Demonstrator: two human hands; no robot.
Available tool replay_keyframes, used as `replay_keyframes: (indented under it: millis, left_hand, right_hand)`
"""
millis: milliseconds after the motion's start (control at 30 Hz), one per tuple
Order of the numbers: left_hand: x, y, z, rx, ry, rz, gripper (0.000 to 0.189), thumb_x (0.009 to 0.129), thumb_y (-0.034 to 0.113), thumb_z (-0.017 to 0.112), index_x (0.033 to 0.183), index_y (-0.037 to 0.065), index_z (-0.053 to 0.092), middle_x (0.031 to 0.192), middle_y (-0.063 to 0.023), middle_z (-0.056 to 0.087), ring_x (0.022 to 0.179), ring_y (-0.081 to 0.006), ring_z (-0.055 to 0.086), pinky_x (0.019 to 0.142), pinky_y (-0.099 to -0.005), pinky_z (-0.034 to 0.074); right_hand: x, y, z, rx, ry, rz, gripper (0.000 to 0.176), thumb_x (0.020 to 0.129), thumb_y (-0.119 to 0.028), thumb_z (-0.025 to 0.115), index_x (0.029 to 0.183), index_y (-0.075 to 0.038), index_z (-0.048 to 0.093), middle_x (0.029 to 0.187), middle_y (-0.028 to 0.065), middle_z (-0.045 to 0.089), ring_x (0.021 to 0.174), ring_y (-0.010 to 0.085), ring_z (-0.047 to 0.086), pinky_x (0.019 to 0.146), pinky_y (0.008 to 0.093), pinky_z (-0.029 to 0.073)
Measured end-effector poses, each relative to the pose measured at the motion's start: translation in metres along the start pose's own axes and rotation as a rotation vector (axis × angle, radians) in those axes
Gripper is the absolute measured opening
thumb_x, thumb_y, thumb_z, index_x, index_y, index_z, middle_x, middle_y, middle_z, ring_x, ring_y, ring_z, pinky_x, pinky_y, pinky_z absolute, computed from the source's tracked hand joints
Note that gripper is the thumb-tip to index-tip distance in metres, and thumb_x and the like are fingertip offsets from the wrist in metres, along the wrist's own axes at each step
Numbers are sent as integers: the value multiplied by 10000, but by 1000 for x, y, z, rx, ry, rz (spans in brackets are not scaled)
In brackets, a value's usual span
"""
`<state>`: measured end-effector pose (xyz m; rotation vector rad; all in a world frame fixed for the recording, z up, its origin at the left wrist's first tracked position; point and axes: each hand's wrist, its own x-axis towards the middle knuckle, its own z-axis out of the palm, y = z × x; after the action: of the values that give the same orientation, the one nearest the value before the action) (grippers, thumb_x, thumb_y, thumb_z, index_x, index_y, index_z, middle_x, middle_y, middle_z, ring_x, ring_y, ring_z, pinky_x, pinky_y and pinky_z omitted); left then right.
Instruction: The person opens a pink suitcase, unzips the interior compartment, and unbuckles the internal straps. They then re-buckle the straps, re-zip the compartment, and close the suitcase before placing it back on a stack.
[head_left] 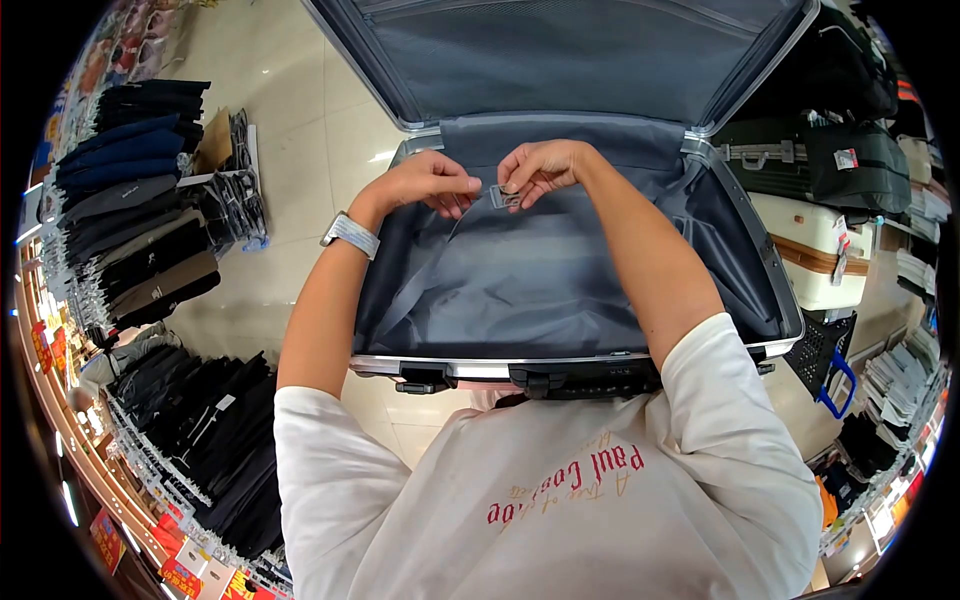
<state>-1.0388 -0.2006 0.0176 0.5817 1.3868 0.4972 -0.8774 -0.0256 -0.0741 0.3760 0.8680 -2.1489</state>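
An open suitcase point(480, 290) with a dark grey lining lies in front of me, its lid point(560, 60) raised at the far side. My right hand point(540, 170) pinches a small, clear, buckle-like piece point(503, 197) above the lining. Close to it on the left, my left hand point(437, 186) has thumb and fingers closed together. Whether anything is between them is too small to make out. A thin strap or fold point(425, 272) runs down the lining below the left hand. Latches point(425, 387) and a black handle point(590, 380) are along the near rim.
Racks of dark folded clothes point(145, 210) and more dark garments point(215, 430) stand on the left. To the right are a dark green suitcase point(850, 165), a cream and brown case point(815, 250), and a black basket with a blue handle point(840, 385). Tiled floor point(300, 150) shows between.
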Motion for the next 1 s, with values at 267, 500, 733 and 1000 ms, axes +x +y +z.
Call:
replay_keyframes:
  millis: [267,500,733,1000]
  left_hand:
    - [11,-10,8,96,-4,84,124,818,147,695,852,30,670,696,29,596,627,-39,533,575,-186,421]
    - [15,-15,4,119,40,140,44,802,72,666,789,30,662,665,31,579,588,-35,497,538,-185,377]
    - [13,-14,8,-143,88,115,156,777,28,659,667,28,548,727,-92,685,631,-120,668,504,-200,444]
    - [21,-20,-2,217,180,165,97,782,8,634,782,7,537,697,-117,668,581,-152,673,489,-207,461]
  right_hand:
    - [1,-10,10,-70,64,-85,186,836,-86,671,988,2,609,935,119,678,867,210,692,744,270,584]
    - [5,-19,21,-120,90,-75,147,834,-64,663,953,2,608,903,118,675,818,194,693,707,251,588]
    - [8,-19,19,-80,118,-131,154,851,-73,649,978,2,604,924,120,675,835,189,692,711,246,588]
    - [12,-22,17,-94,121,-93,140,881,-99,624,984,-7,600,936,114,673,849,200,693,715,251,592]
